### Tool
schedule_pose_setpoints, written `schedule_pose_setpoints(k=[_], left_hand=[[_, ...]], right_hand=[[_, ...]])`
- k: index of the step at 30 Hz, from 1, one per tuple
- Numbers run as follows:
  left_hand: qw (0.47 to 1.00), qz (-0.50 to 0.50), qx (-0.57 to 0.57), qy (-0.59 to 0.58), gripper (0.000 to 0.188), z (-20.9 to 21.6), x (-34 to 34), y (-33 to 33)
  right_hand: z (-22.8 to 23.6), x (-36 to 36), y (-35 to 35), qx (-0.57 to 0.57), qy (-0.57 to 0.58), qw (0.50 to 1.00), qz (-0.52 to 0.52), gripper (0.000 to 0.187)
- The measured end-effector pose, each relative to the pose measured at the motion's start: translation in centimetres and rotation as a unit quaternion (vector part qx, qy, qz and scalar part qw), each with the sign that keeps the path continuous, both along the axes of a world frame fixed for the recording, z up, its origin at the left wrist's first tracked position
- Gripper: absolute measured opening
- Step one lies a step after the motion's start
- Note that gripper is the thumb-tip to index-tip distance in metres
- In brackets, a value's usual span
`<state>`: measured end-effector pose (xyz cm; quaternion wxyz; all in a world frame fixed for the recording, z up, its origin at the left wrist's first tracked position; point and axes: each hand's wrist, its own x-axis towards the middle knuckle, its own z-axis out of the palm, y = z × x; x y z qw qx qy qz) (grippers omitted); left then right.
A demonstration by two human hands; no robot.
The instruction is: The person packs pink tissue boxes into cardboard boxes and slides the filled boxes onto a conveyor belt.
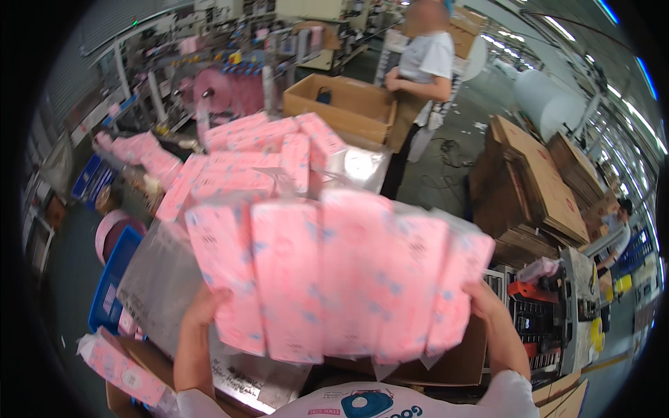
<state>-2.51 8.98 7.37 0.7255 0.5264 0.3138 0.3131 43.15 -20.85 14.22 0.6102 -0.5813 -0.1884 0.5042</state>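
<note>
Between my two hands I hold up a row of several pink packs with blue flecks, standing side by side and squeezed together from both ends. My left hand presses the left end of the row, its fingers partly behind the pack. At the right end my right hand grips the outermost pack. The row is slightly blurred. Under its right part shows an open cardboard box. Behind the row, more pink packs lie piled on a metal table.
A blue crate stands left of the table, with a single pink pack near it. Flattened cardboard boxes are stacked at the right. Beyond the table are an open carton, a standing person and machinery with pink rolls.
</note>
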Motion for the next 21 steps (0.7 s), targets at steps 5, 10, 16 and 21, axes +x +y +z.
schedule_pose_setpoints(k=[5, 10, 16, 21], left_hand=[[0.928, -0.347, -0.087, 0.101, 0.063, -2.9, 13.7, -10.0], [0.896, -0.401, -0.190, -0.017, 0.077, -15.3, 19.1, -17.7], [0.868, -0.285, 0.274, 0.301, 0.083, -16.6, 23.6, -20.7], [0.561, -0.447, 0.624, 0.310, 0.089, -19.2, 26.6, -20.9]], right_hand=[[-3.1, 3.5, -22.4, -0.114, 0.061, 0.987, -0.101, 0.074], [-21.8, 0.6, -30.9, -0.177, 0.144, 0.954, -0.197, 0.081], [-25.5, -1.2, -27.9, -0.327, -0.430, 0.830, -0.137, 0.069], [-20.6, -0.9, -15.1, -0.477, -0.493, 0.707, 0.175, 0.103]])
